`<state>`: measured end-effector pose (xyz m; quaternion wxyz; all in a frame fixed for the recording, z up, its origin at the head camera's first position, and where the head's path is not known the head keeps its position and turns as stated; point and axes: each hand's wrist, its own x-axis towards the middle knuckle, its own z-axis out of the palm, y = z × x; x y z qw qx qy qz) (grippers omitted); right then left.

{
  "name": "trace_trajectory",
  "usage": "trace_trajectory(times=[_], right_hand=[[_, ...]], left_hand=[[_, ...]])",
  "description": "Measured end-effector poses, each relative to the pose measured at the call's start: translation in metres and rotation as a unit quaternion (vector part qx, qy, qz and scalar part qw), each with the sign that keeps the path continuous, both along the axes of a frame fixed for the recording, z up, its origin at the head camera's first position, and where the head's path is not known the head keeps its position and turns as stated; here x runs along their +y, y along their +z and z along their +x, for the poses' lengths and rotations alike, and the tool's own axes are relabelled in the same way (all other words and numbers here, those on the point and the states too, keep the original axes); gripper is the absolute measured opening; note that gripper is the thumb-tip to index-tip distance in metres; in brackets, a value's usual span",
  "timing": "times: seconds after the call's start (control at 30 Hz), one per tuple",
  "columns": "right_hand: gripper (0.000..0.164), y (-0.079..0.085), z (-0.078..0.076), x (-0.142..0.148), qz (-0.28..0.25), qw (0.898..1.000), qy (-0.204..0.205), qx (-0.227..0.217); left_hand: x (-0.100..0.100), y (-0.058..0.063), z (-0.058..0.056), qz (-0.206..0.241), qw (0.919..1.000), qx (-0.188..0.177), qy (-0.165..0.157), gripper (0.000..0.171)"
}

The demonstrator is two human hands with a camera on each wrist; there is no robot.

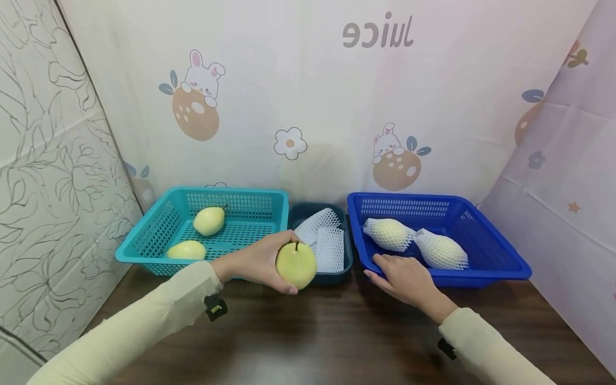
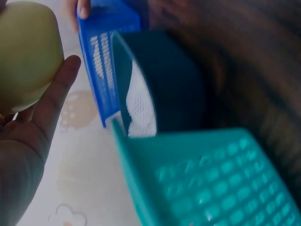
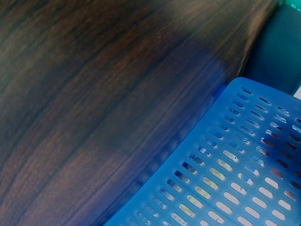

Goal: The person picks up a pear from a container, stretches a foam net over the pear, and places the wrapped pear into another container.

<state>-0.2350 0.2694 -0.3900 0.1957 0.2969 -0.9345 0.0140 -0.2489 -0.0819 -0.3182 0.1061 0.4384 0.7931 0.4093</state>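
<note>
One bare pear (image 1: 296,266) is in the left hand (image 1: 260,263), fingers and thumb curled round it, in front of the near left part of the dark bin (image 1: 333,278). At least two foam nets (image 1: 330,250) lie inside that bin. Left of it, the teal basket (image 1: 250,195) holds two pale pears (image 1: 209,221); right of it, the blue basket (image 1: 409,197) holds two netted pears (image 1: 440,251), its near left rim gripped by the right hand (image 1: 409,278), fingers bent over. The left wrist view shows the bin's outer side, hidden from the head view; the right wrist view, the blue basket's slotted outer wall. Both baskets stand just beside the bin; bare tabletop (image 1: 313,342) stretches before it.
</note>
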Motion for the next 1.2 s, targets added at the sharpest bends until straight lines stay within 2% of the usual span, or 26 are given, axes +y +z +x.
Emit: trace_trajectory(times=[0.23, 0.4, 0.53, 0.93, 1.2], right_hand=[[0.027, -0.001, 0.001, 0.001, -0.005, 1.0, 0.0, 0.004], [0.029, -0.001, 0.001, 0.002, -0.008, 1.0, -0.003, 0.002], [0.029, -0.001, 0.002, 0.002, -0.006, 1.0, -0.002, 0.003], [0.028, 0.0, 0.002, 0.002, 0.001, 1.0, -0.001, 0.007], [0.027, 0.001, 0.001, 0.0, -0.003, 1.0, 0.01, 0.015]], left_hand=[[0.013, -0.016, 0.012, 0.018, 0.9991, -0.032, -0.02, 0.065], [0.019, -0.032, 0.016, 0.012, 0.9979, -0.056, -0.031, 0.064], [0.022, -0.046, 0.016, 0.005, 0.9977, -0.058, -0.034, 0.064], [0.028, -0.082, 0.014, -0.04, 0.9973, -0.06, -0.01, 0.067], [0.03, -0.095, 0.014, -0.051, 0.9964, -0.066, 0.013, 0.069]])
